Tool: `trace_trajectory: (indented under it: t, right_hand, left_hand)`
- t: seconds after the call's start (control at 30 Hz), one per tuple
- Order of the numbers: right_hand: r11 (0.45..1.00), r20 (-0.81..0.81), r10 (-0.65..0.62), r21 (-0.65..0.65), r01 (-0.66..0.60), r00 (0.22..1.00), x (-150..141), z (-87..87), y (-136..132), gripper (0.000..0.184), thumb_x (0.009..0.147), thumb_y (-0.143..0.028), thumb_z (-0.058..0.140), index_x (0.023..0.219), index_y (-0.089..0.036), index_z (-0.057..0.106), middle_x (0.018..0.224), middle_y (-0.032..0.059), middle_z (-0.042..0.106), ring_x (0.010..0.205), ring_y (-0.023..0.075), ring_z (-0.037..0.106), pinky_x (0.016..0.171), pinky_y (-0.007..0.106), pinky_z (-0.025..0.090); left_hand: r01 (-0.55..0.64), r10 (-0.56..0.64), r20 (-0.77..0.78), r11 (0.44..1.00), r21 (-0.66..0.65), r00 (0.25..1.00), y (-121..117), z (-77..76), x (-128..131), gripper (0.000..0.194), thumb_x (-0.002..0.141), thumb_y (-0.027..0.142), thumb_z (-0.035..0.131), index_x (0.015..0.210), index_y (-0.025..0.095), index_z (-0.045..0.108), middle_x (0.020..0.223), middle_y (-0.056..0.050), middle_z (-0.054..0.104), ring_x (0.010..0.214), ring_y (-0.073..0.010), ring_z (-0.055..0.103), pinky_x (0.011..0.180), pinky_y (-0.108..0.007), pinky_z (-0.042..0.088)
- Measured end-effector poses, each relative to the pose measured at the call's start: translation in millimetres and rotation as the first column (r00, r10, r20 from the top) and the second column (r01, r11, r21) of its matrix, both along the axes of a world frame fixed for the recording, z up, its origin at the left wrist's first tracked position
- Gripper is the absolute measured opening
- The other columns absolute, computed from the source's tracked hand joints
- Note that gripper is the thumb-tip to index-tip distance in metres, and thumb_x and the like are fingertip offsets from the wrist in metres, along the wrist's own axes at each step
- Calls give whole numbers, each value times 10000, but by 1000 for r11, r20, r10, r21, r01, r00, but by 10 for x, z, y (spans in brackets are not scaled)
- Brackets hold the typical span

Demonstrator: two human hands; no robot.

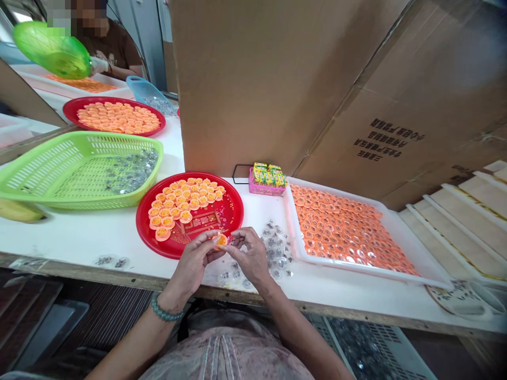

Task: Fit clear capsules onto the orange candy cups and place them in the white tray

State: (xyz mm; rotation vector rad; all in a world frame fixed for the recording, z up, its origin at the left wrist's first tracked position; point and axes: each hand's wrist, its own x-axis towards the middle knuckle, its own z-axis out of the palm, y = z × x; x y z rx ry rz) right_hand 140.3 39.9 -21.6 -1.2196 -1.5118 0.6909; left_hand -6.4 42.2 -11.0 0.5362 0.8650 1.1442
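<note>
Over the front edge of a red round tray [233, 211], my left hand [194, 261] pinches a small round orange piece [221, 240] with a yellow centre. My right hand [251, 256] closes on the same piece from the other side, thumb and fingers together. Whether the right fingers also hold a small clear part is too small to tell. Rows of similar orange pieces [184, 200] lie on the tray's far and left side. Small clear plastic parts [277, 248] are scattered on the white table to the right of my right hand.
A white tray [431, 274] full of orange pieces stands right, behind it a cardboard wall [277, 79]. A pink basket [267, 189] holds yellow packets. At left are a green basket [75, 198], a banana [19, 210] and another red tray [71, 111]. Across sits a person [122, 47] with a green basin [51, 50].
</note>
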Motion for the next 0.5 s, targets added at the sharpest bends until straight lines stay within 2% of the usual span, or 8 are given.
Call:
trace_trajectory:
  t: [0.23,0.5]
  right_hand:
    - [997,-32,-2,-79,-1,1000,-42,-87,-18,248,723,-345,712,879,-181,609,758,5,600,616,108,560,596,239,481]
    - [999,-42,-40,-35,38,998,-67,-40,-38,249,746,-350,694,931,-195,635,743,8,619,620,114,562,592,239,477]
  left_hand:
    - [7,-7,4,1000,-4,1000,22,-17,-9,299,661,228,737,939,154,654,897,-63,699,806,-166,643,734,-272,528]
    - [-23,22,26,999,31,999,-7,-54,50,353,705,285,700,1033,160,670,1105,-97,664,1021,-235,611,907,-347,488]
